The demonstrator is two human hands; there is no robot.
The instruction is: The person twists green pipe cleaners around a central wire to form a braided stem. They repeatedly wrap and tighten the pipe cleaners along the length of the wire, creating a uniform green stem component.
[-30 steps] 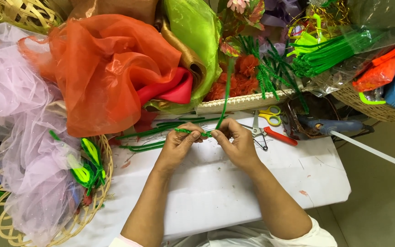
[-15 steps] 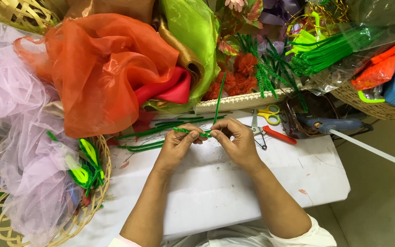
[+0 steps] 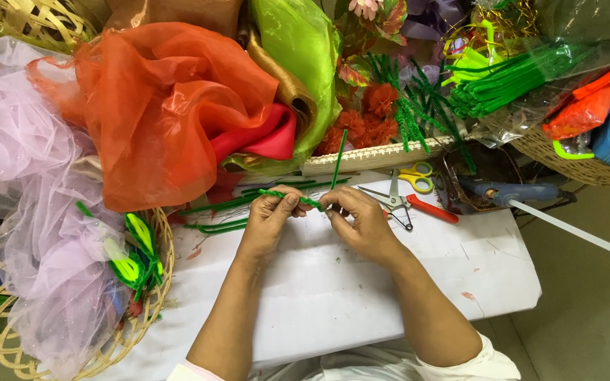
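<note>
Step in hand: both hands work one green pipe cleaner [image 3: 298,198] between them, apparently twisting or wrapping it where the fingertips meet; a second green stem [image 3: 338,159] rises from that joint toward the far side.
Next move calls for: judging by the grip, a firm pinch at the joint while the other fingers turn the fuzzy wire, so it does not slip.
Left hand [image 3: 271,220]: fingers curled, thumb and forefinger pinching the pipe cleaner's left stretch.
Right hand [image 3: 359,220]: fingers pressed together, pinching the right end at the joint.
Thing's place: above the white tabletop [image 3: 361,296], between both hands.
Nearby: scissors [image 3: 409,176] and pliers [image 3: 407,204] just beyond the right hand; loose green stems [image 3: 217,226] left of the left hand.
</note>
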